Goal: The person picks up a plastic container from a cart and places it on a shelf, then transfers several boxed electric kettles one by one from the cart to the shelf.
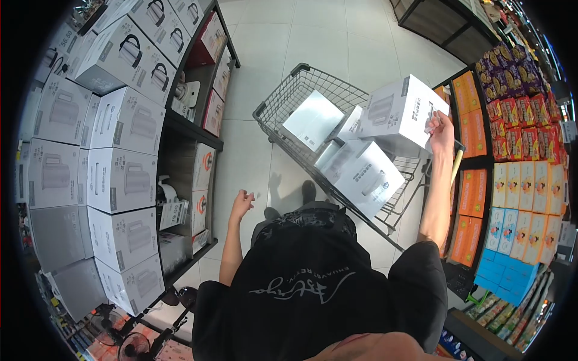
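Note:
A wire shopping cart (283,96) stands in front of me and holds several white and silver boxes. My right hand (441,129) is closed on the right end of a white kettle box (382,111), which sits tilted over the right part of the cart. Below it lies a silver-white box (364,177), and a plain silver box (313,120) is at the cart's left. My left hand (242,203) hangs beside my body with its fingers slightly apart, touching nothing.
Stacked kettle boxes (125,177) fill the left side beside a dark shelf unit (191,127). On the right are shelves with orange boxes (472,192) and red snack packs (521,114). Tiled floor (244,144) runs between them.

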A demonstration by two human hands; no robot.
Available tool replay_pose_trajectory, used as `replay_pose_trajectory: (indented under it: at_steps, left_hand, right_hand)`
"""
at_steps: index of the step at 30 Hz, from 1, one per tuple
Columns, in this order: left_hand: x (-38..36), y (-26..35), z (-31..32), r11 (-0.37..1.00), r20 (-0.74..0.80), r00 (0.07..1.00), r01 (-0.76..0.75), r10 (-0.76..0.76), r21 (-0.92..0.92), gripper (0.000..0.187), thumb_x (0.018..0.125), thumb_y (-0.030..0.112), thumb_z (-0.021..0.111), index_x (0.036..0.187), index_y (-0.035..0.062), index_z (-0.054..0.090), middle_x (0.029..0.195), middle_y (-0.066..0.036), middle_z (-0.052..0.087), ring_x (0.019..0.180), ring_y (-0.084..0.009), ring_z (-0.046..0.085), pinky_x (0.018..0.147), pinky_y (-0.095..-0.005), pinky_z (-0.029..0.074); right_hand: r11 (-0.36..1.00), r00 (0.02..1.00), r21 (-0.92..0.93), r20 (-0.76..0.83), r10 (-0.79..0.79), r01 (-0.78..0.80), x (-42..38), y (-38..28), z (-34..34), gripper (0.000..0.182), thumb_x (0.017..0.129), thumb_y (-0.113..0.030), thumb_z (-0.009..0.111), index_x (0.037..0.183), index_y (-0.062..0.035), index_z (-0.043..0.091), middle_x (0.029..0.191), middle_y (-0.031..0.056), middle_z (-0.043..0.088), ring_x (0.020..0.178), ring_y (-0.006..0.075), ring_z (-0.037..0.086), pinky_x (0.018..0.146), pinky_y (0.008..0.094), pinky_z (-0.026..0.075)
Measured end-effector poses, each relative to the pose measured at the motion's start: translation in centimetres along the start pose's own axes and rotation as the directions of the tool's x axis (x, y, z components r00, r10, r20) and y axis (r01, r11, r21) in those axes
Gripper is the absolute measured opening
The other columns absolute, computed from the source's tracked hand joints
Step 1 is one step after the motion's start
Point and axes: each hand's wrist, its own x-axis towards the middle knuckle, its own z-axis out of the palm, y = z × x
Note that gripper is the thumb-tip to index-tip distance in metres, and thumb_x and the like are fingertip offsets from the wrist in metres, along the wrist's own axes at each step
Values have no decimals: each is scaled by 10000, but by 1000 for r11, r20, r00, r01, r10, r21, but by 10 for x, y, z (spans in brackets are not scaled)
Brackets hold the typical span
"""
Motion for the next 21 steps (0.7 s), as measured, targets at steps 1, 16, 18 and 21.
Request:
replay_pose_trajectory:
  at_steps: [1, 16, 18, 21]
  left_hand:
    - [1, 12, 4, 999, -5, 999, -40, 40, 7, 432, 935, 308, 539, 1170, -30, 409, 942, -137, 650, 624, -143, 601, 582, -270, 489]
    - [-49, 203, 48, 606, 89, 887, -234, 454, -760, 648, 894, 327, 631, 1340, 33, 265, 1343, -148, 444, 1124, -253, 553, 919, -416, 474]
    - [-65, 207, 48, 402, 36, 836, -225, 548, -888, 745, 875, 348, 646, 1385, 43, 196, 1364, -147, 423, 1202, -293, 504, 972, -496, 443]
    - [-98, 210, 42, 150, -83, 828, -197, 554, -969, 772, 857, 347, 658, 1409, 62, 202, 1374, -129, 425, 1259, -323, 443, 1004, -585, 390]
  right_hand:
    - [1000, 1000, -16, 28, 10, -10, -7, -9, 13, 182, 883, -164, 567, 945, -3, 509, 608, -39, 420, 571, 93, 450, 460, 201, 283]
    - [914, 604, -372, 769, 208, 160, -97, -64, 223, 256, 868, -201, 611, 968, 30, 565, 695, -50, 406, 609, 41, 341, 593, 195, 306]
    - [899, 490, -399, 830, 268, 183, -111, -53, 259, 247, 854, -205, 618, 935, 22, 568, 674, -56, 402, 594, 37, 337, 577, 185, 293]
    - [874, 267, -430, 890, 369, 226, -129, -30, 313, 221, 853, -203, 611, 855, 15, 577, 644, -52, 427, 573, 35, 338, 542, 190, 275]
